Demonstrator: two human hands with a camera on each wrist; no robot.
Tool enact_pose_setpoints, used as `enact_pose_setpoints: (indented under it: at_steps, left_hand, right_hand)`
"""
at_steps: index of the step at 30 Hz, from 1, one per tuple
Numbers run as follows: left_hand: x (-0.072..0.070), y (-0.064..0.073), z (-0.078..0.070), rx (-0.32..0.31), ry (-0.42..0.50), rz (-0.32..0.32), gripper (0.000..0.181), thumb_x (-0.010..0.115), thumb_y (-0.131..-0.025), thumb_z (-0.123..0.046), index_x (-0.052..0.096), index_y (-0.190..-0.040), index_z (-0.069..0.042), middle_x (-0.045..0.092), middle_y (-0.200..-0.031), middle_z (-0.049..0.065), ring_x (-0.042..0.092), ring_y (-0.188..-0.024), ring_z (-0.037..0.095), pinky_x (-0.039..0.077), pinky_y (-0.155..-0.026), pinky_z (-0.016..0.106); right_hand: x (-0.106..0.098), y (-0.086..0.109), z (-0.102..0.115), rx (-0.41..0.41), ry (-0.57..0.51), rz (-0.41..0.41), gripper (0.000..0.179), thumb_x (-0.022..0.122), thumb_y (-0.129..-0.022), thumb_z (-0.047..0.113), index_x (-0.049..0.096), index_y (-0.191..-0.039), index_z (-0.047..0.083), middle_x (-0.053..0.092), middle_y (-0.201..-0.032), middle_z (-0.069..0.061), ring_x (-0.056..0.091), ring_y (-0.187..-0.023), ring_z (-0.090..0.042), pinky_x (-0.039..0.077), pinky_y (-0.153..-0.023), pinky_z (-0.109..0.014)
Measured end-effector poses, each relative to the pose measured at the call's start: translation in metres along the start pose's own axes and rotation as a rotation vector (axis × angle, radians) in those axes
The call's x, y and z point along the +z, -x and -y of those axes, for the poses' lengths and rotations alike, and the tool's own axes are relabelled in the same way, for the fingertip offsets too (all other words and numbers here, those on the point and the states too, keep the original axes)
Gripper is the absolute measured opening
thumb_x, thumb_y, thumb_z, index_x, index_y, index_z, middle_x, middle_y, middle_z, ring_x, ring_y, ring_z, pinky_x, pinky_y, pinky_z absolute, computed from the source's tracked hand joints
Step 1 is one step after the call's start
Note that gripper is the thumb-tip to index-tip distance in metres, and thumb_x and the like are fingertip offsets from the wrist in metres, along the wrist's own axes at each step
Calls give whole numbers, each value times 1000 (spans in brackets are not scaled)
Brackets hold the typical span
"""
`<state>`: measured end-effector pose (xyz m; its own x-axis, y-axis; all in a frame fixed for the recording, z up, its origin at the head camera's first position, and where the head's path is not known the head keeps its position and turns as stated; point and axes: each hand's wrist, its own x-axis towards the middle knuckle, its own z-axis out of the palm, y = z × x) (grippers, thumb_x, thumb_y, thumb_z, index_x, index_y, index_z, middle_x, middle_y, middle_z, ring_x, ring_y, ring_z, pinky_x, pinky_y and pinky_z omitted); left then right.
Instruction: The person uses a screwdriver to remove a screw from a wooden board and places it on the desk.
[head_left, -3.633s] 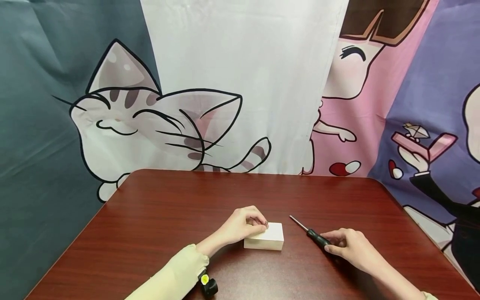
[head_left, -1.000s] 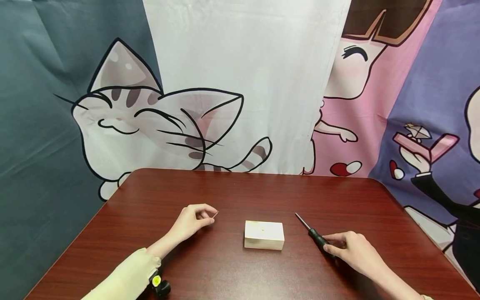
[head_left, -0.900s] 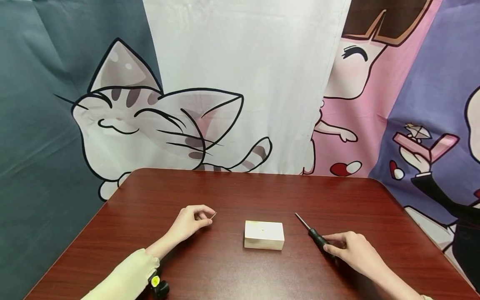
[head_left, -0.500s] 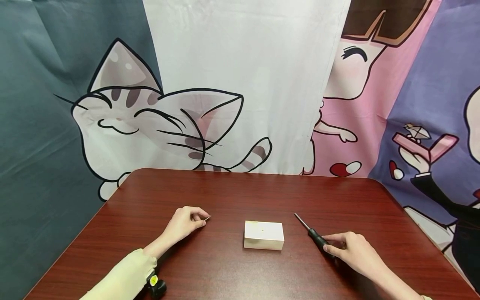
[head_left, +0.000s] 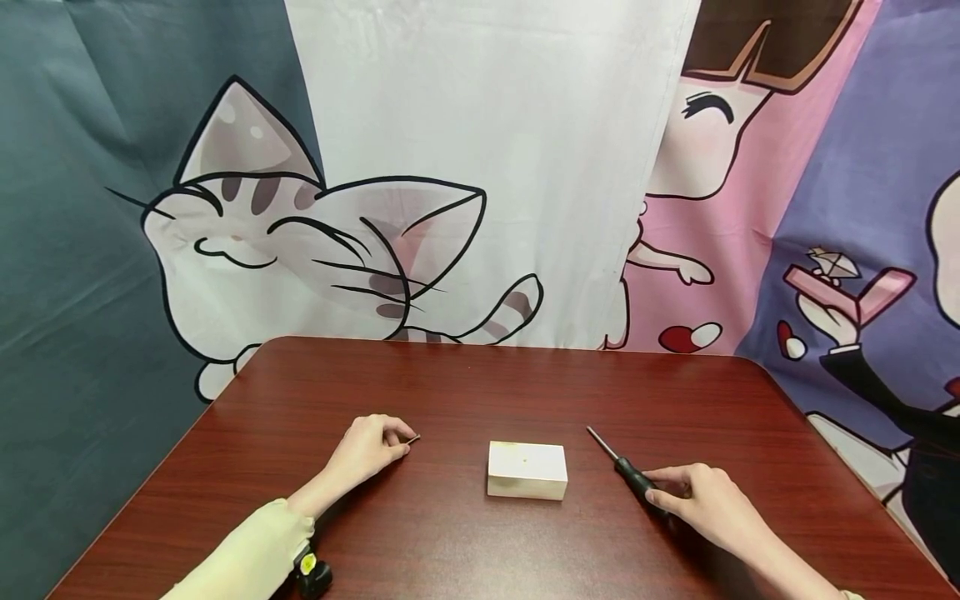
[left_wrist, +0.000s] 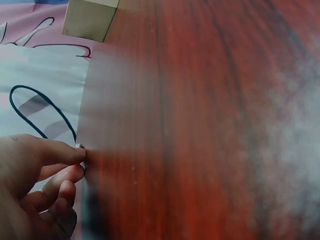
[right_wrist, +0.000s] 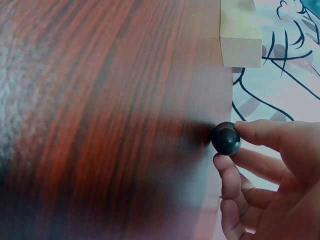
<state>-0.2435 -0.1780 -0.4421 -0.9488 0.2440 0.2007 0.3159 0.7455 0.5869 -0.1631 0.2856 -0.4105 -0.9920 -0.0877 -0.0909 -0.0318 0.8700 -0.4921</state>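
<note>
To the left of the block, my left hand [head_left: 366, 450] pinches a small thin screw [head_left: 415, 438] between thumb and fingertips, low over the table. Only the screw's tip end shows past the fingers [left_wrist: 75, 154] in the left wrist view. A pale wooden block [head_left: 527, 472] lies flat between my hands, with a small dark dot in its top face. My right hand [head_left: 705, 502] grips a screwdriver [head_left: 632, 477] by its black handle, the metal shaft slanting away to the upper left. The right wrist view shows the handle's rounded end [right_wrist: 226, 139] between thumb and fingers.
A dark red wood-grain table [head_left: 465, 550] extends under both hands. Behind its far edge hangs a cloth backdrop [head_left: 495, 125] printed with a cat and cartoon figures. A small black wrist camera [head_left: 313, 577] sits under the left sleeve.
My left hand has come off the top of the block and moved left with the screw, lowering slightly toward the table. The right hand and screwdriver have barely shifted.
</note>
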Motion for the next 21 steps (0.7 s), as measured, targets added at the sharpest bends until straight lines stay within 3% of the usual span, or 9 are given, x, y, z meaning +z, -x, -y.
enact_pose_setpoints:
  at_steps: [21]
  left_hand:
    - [-5,2,1,36,-21,20,22,81,-76,-11,75,-97,-15,62,-65,-10,51,-57,-1,42,-57,19]
  right_hand:
    - [1,1,0,-23,29,-14,34,74,-87,36,73,-115,17,60,-58,8,50,-53,-4,36,-51,-23]
